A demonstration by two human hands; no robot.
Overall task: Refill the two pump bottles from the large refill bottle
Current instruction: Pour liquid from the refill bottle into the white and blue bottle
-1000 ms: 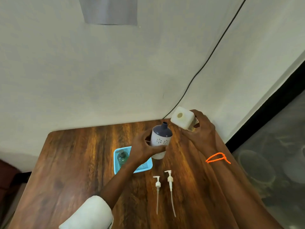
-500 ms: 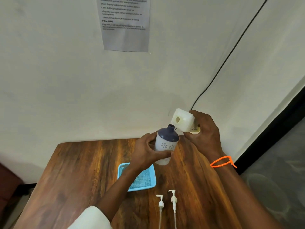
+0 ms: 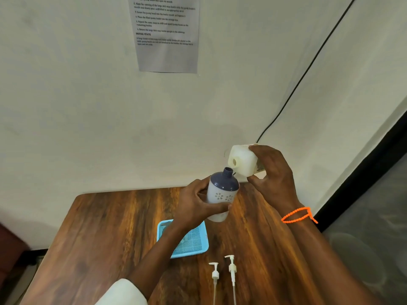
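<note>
Bottle (image 3: 222, 194), uncapped, was gripped in my left hand (image 3: 196, 205) above the table (image 3: 105, 227), while my right hand (image 3: 273, 175) grasped the tipped refill (image 3: 242, 161), spout beside its neck.

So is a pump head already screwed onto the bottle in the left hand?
No, the pump bottle in the left hand has a bare open neck, and both pump heads lie on the table.
</note>
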